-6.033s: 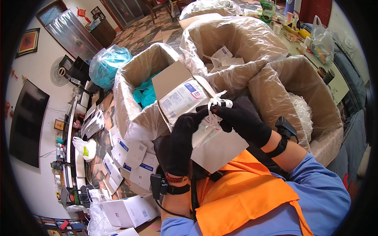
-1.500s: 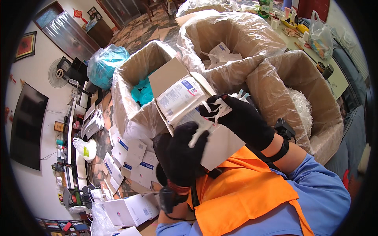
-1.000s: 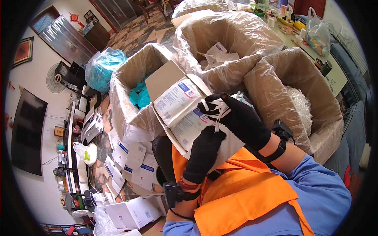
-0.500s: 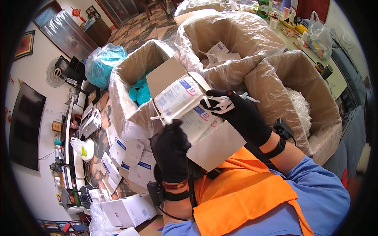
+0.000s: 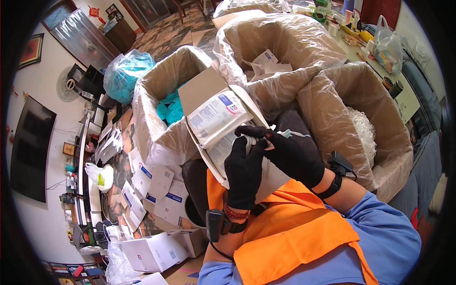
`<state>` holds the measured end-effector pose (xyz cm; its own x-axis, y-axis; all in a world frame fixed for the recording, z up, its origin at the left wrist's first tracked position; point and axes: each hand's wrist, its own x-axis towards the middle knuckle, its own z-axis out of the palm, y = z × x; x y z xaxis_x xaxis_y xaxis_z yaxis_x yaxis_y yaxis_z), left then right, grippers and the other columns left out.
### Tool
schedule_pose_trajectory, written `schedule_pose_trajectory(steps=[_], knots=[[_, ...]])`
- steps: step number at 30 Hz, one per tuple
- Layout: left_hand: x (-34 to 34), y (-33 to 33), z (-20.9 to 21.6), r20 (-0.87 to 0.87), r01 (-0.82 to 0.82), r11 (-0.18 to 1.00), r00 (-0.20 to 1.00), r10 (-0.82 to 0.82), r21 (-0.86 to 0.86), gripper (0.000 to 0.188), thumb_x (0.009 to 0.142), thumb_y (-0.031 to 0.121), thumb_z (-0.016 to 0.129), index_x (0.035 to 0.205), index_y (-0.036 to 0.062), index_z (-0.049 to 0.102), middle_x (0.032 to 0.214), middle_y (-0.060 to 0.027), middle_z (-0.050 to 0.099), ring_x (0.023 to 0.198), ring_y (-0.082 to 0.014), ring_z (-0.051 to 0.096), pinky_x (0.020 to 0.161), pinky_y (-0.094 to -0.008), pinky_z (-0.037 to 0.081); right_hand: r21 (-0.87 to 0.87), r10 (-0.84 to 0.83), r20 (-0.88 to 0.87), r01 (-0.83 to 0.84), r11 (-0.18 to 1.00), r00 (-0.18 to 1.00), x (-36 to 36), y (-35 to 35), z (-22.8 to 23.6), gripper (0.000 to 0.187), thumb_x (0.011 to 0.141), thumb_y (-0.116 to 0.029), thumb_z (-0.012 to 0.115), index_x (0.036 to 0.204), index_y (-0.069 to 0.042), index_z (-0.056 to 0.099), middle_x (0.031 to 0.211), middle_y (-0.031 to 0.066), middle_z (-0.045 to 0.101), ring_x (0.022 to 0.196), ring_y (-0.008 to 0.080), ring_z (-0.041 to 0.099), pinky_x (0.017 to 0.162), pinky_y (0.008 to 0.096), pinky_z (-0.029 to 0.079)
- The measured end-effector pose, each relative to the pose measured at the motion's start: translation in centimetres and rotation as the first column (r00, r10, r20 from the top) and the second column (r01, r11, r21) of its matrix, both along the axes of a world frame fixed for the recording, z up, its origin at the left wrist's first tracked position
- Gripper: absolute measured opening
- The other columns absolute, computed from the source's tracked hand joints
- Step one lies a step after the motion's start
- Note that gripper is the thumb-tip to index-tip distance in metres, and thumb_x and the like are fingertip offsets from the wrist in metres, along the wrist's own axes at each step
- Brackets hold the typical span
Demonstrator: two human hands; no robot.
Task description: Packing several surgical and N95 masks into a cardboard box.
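An open white carton (image 5: 260, 117) rests tilted over my lap, its grey-brown flap (image 5: 201, 88) standing up at the far side. White flat packs (image 5: 218, 118) with a blue and pink label fill it. Above its near end my two black-gloved hands meet. My left hand (image 5: 244, 166) is closed on white strips (image 5: 249, 141), thumb and fingers pinched together. My right hand (image 5: 292, 154), also closed, grips the same strips from the other side. A pale blue-white strip end (image 5: 293, 133) sticks out beyond its knuckles. What the strips belong to is hidden by my fingers.
Plastic-lined cartons surround me: one with turquoise items (image 5: 170, 110), one with flat white pieces (image 5: 271, 65), one with a white stringy heap (image 5: 363, 133). Flattened white boxes (image 5: 164, 183) cover the floor at left, beside a folded-up white box (image 5: 149, 254). A cluttered table (image 5: 403, 102) stands at right.
My left hand has moved right and up from the carton's left edge to meet my right hand. My right hand has come slightly nearer and lower, still holding white strips.
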<state>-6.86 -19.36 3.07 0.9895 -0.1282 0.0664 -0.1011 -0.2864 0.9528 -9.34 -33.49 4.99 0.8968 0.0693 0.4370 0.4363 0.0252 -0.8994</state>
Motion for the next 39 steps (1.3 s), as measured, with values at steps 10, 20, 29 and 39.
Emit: schedule_pose_trajectory(steps=[10,20,29,39], knots=[[0.2,0.7,-1.1,-0.142,-0.043,0.909,0.99,-0.017,-0.414,0.02,0.094,0.013,0.067,0.113,0.0065,0.067,0.083,0.0054,0.062,0.06,-0.0014,0.049,0.048,-0.0187,0.035,-0.181,0.029,-0.48,-0.132,0.975,0.877,-0.6,0.1,4.7,0.042,0.107,-0.022,0.04,0.143,-0.003,0.048,0.138,0.0067,0.055,0.122,0.0121,0.051,0.105,0.0278,0.04],[0.2,1.4,-1.0,-0.296,0.016,0.878,0.939,-0.178,-0.479,0.022,0.097,0.016,0.063,0.114,0.0027,0.063,0.079,0.0038,0.058,0.062,-0.004,0.049,0.053,-0.0205,0.039,-0.372,-0.123,-0.437,-0.055,0.927,0.891,-0.8,0.0,4.7,0.042,0.102,-0.005,0.048,0.144,-0.004,0.046,0.134,0.0074,0.058,0.122,0.0136,0.052,0.107,0.0312,0.039],[0.3,2.7,-0.2,-0.326,-0.179,0.763,0.944,-0.044,-0.621,0.012,0.097,0.018,0.063,0.101,0.0069,0.065,0.071,0.0054,0.054,0.06,-0.0023,0.046,0.049,-0.0212,0.036,0.217,0.102,-0.279,-0.041,0.975,0.955,0.9,0.0,-1.9,0.044,0.096,0.002,0.054,0.14,-0.002,0.049,0.132,0.0098,0.06,0.118,0.0151,0.057,0.102,0.0299,0.047],[-1.2,-0.7,-0.7,-0.058,0.039,0.966,0.997,-0.056,-0.256,0.021,0.086,0.007,0.072,0.106,0.0024,0.067,0.095,-0.0029,0.07,0.087,-0.0109,0.063,0.075,-0.0251,0.049,0.603,0.326,-0.418,-0.01,0.798,0.848,0.5,0.8,-2.9,0.038,0.105,-0.016,0.041,0.139,-0.003,0.053,0.117,0.0045,0.062,0.092,0.0116,0.056,0.084,0.0234,0.047]])
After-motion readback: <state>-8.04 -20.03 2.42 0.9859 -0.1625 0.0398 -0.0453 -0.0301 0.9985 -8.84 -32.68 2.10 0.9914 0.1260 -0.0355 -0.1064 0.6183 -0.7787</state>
